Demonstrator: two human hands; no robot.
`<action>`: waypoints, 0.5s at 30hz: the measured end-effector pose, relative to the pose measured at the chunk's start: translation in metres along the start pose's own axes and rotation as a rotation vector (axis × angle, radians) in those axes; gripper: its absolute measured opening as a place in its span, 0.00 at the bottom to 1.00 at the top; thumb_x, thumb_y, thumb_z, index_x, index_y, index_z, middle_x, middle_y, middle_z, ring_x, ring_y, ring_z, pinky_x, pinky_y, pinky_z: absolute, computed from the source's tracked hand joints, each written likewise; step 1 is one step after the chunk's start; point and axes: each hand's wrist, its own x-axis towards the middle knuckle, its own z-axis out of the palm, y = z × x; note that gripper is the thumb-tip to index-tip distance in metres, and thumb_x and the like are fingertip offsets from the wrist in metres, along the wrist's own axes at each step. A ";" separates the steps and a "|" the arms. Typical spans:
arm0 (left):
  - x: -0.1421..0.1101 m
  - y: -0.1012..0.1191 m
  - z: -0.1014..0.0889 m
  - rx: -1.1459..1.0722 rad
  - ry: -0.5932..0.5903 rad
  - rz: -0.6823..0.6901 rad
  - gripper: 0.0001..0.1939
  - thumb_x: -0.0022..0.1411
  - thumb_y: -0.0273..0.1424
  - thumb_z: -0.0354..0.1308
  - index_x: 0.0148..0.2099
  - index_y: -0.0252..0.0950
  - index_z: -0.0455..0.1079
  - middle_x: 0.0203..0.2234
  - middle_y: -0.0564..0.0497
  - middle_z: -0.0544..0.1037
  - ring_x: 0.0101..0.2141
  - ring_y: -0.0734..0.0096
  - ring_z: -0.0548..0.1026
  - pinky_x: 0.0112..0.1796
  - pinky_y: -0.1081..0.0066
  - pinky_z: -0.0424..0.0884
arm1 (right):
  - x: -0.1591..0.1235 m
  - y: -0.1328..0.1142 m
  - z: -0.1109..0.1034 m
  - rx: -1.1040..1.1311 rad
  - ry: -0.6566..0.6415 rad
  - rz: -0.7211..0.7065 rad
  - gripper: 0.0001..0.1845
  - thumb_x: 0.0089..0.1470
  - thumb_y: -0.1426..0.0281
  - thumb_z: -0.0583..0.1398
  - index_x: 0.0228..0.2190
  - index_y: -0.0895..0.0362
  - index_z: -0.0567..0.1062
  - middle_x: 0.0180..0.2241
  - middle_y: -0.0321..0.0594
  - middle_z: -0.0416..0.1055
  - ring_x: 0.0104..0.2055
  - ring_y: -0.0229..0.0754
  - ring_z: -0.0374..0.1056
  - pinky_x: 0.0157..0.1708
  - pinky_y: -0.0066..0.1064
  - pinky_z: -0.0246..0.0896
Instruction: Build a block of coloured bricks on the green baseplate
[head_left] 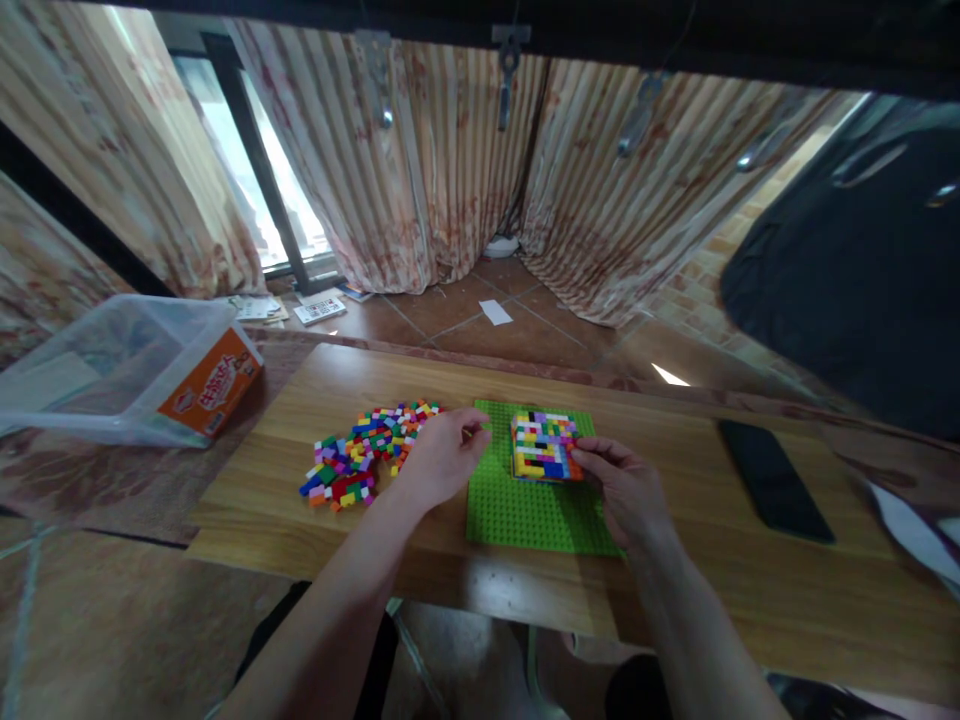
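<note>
A block built of multicoloured toy bricks (544, 446) is on the back half of a green studded baseplate (510, 515). My right hand (628, 488) has its thumb and fingers closed on the block's right edge. Over the baseplate's left edge, my left hand (448, 455) is closed, thumb and fingertips drawn together; whether a small brick is between them is too small to make out. To its left spreads a pile of loose toy bricks (360, 450) in many colours, partly covered by that hand.
The wooden table (420, 370) carries a black phone (776, 480) at the right, with white paper (911, 525) beyond it. Left of the table stands a clear plastic bin (112, 375) with an orange label. Books (319, 308) lie on the floor before the curtains (450, 170).
</note>
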 end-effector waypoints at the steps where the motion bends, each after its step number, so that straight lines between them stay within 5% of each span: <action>1: 0.000 -0.001 -0.004 0.003 0.005 -0.003 0.10 0.61 0.25 0.53 0.36 0.33 0.76 0.27 0.50 0.80 0.28 0.72 0.75 0.32 0.73 0.69 | 0.000 -0.001 -0.001 0.009 0.004 0.002 0.15 0.28 0.67 0.73 0.23 0.57 0.79 0.23 0.35 0.75 0.25 0.35 0.69 0.26 0.27 0.67; 9: 0.003 -0.033 -0.045 -0.011 0.223 -0.105 0.11 0.59 0.25 0.54 0.39 0.34 0.78 0.29 0.49 0.81 0.31 0.71 0.76 0.33 0.74 0.71 | -0.007 -0.006 0.003 -0.046 0.089 -0.249 0.10 0.37 0.69 0.71 0.27 0.56 0.80 0.27 0.35 0.74 0.26 0.33 0.67 0.25 0.24 0.65; 15: -0.005 -0.036 -0.047 0.178 -0.130 -0.022 0.14 0.51 0.20 0.56 0.34 0.39 0.80 0.30 0.52 0.82 0.32 0.70 0.77 0.37 0.73 0.72 | -0.018 -0.009 0.021 -0.125 0.111 -0.253 0.09 0.38 0.67 0.71 0.26 0.55 0.80 0.28 0.36 0.77 0.30 0.37 0.71 0.33 0.30 0.71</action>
